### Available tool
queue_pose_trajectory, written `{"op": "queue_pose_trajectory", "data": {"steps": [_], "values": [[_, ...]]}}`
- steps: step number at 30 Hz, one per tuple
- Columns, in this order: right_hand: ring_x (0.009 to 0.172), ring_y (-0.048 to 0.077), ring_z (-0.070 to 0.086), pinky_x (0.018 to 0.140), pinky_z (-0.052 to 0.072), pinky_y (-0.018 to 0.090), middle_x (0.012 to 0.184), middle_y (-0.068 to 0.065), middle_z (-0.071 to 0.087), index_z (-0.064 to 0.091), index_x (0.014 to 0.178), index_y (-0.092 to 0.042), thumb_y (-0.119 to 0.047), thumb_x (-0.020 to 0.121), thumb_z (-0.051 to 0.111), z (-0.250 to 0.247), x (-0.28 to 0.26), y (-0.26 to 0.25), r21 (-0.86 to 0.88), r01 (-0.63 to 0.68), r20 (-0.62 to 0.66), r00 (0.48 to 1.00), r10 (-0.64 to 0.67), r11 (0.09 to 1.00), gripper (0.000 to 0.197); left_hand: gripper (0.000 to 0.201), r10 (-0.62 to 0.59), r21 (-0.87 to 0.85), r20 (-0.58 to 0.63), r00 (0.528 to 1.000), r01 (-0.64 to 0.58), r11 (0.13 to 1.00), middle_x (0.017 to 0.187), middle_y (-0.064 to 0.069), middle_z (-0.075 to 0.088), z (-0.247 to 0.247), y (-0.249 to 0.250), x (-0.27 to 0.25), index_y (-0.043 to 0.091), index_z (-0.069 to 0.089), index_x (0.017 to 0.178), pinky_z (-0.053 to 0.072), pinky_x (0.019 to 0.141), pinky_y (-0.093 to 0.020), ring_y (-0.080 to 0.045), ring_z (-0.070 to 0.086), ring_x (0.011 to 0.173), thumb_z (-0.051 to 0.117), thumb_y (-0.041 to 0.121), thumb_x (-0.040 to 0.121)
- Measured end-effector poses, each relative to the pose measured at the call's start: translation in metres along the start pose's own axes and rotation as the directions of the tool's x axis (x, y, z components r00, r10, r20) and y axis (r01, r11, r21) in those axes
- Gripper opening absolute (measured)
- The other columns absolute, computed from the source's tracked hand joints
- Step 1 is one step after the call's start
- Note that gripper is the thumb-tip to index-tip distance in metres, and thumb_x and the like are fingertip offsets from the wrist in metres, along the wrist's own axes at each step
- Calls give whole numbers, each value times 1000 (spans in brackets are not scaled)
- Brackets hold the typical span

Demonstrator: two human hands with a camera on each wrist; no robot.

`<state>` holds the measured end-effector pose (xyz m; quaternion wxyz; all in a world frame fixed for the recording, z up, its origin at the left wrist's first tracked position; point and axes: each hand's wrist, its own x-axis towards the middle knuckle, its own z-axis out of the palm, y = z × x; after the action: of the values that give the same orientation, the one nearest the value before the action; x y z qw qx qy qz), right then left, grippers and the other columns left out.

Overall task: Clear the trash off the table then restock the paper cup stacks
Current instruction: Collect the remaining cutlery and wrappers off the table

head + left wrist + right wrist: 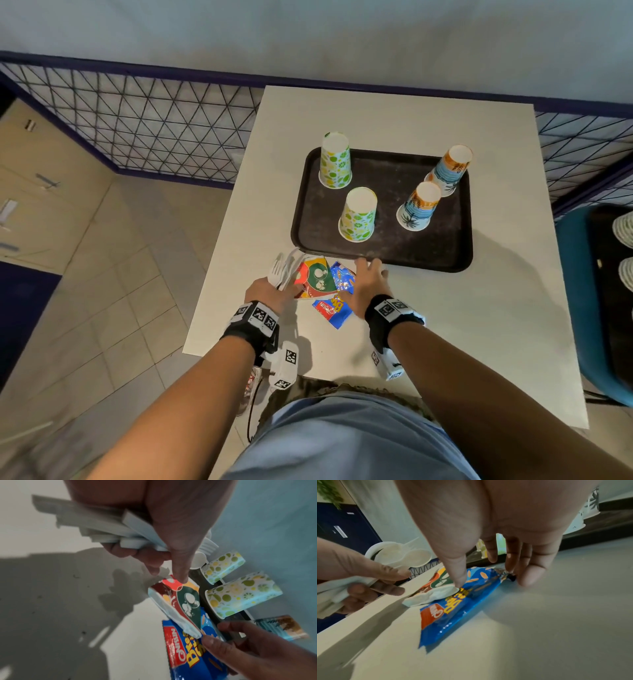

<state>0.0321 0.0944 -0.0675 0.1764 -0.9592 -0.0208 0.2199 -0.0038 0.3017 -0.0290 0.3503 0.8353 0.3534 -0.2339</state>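
Observation:
My left hand (274,289) grips a bundle of white plastic forks and spoons (282,270) at the table's near left; the handles (89,524) show in the left wrist view. A flattened red-and-green paper cup (313,279) lies beside it, overlapping a blue snack wrapper (334,310). My right hand (368,274) hovers open over the wrapper (453,609), thumb on the crushed cup's white rim (435,595), fingertips (529,574) at the wrapper's far end. Upturned lime-patterned cups (335,161) (358,214) and palm-patterned cup stacks (448,171) (418,205) stand on the black tray (387,185).
The white table (479,325) ends close to the left of my left hand, above tiled floor (102,308). A wire-mesh railing (154,130) runs behind. A blue chair (575,308) holding a dark tray with white plates (623,233) stands at the right.

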Motion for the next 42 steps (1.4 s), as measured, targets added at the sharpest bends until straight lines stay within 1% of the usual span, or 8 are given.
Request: {"op": "queue_pose_trajectory", "data": {"steps": [10, 15, 20, 24, 28, 31, 37, 42], "values": [[122, 38, 50, 92, 50, 46, 132, 13, 46, 41, 137, -22, -16, 92, 68, 6, 4, -7, 89, -79, 155, 986, 64, 993, 52, 40, -25, 66, -21, 999, 27, 997, 95, -5, 69, 29, 14, 13, 12, 73, 110, 47, 71, -31, -27, 62, 84, 80, 45, 88], [97, 34, 65, 75, 54, 38, 114, 12, 67, 42, 123, -19, -9, 91, 62, 0, 6, 7, 190, -113, 180, 981, 78, 975, 39, 54, -99, 18, 50, 994, 98, 995, 99, -11, 70, 24, 13, 12, 8, 62, 97, 48, 70, -32, -32, 64, 89, 83, 55, 82], [107, 39, 65, 80, 45, 33, 114, 19, 69, 58, 109, -8, -20, 95, 59, -34, -3, 36, 176, -126, 207, 974, 88, 976, 18, 60, -137, -113, 81, 987, 146, 983, 67, -10, 58, 9, 3, 6, 4, 55, 75, 37, 49, -29, -27, 55, 63, 82, 57, 82], [76, 34, 66, 67, 42, 32, 70, 8, 65, 55, 67, -12, -24, 94, 62, -66, -19, 60, 318, -134, 112, 988, 103, 938, 30, 61, -111, -188, 71, 991, 123, 974, 50, -9, 51, 1, -8, -2, 5, 56, 66, 37, 47, -27, -22, 44, 38, 84, 58, 79], [60, 23, 64, 64, 58, 46, 66, 14, 66, 67, 80, 0, -18, 89, 70, -90, -30, 62, 673, -92, -20, 990, 142, 734, 21, 57, -114, -308, 43, 993, 121, 944, 45, -6, 52, 0, -9, -10, 7, 58, 63, 37, 44, -25, -21, 44, 33, 88, 54, 77], [68, 20, 62, 69, 54, 44, 68, 9, 69, 67, 79, -6, -37, 80, 74, -97, -29, 39, 822, -50, -24, 992, 122, 568, 32, 51, -77, -398, 50, 996, 91, 913, 43, -2, 54, 4, -1, -20, 9, 60, 61, 35, 42, -23, -17, 43, 30, 89, 47, 79], [71, 13, 69, 64, 53, 26, 79, 6, 72, 63, 86, -3, -12, 93, 70, -86, -20, -8, 711, 85, -94, 995, -26, 698, 13, 42, 85, -488, 24, 996, -62, 871, 37, 3, 50, 11, 30, -31, 8, 59, 58, 35, 47, -23, -10, 38, 28, 86, 28, 83], [90, 28, 70, 62, 57, 35, 100, 10, 67, 43, 111, -3, -5, 88, 76, -63, -16, -11, 812, 51, -104, 993, 57, 581, 40, 50, 180, -542, 0, 984, -151, 827, 38, 1, 51, 11, 40, -33, 11, 53, 48, 40, 57, -26, -15, 42, 38, 85, 22, 85]]}}
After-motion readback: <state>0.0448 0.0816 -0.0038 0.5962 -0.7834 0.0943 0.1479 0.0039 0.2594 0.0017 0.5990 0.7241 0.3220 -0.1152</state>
